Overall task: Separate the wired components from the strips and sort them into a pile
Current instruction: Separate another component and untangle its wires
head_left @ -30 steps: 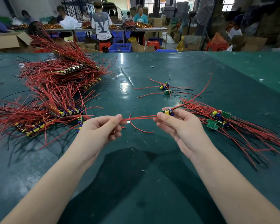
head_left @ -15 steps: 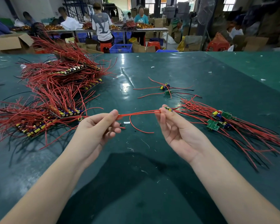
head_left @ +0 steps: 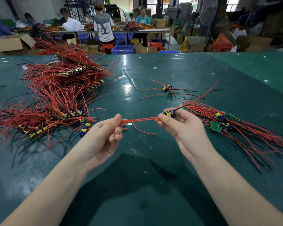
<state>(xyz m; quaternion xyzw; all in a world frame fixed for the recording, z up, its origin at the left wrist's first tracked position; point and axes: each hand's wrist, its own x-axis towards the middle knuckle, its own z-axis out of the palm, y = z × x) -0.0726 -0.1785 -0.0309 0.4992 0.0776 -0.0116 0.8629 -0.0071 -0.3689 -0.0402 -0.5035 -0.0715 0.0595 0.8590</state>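
Note:
My right hand (head_left: 185, 128) pinches a small green board with a yellow capacitor (head_left: 169, 114), one wired component. Its red wires (head_left: 142, 119) stretch left into my left hand (head_left: 104, 136), which grips their ends between thumb and fingers. Another red lead runs up and right from the board. A heap of strips with red wires (head_left: 59, 88) covers the table's left side. On the right lies the pile of separated components (head_left: 222, 119), wires fanned toward the right edge.
Two loose components (head_left: 168, 90) lie on the green table (head_left: 137, 176) beyond my hands. A stray red wire (head_left: 142, 131) sits between my hands. People work at tables at the back, among cardboard boxes, blue crates and red stools.
My right hand turned so the board with its capacitor now faces up between the fingertips. The left hand keeps hold of the wire ends, and the wires stay stretched between both hands.

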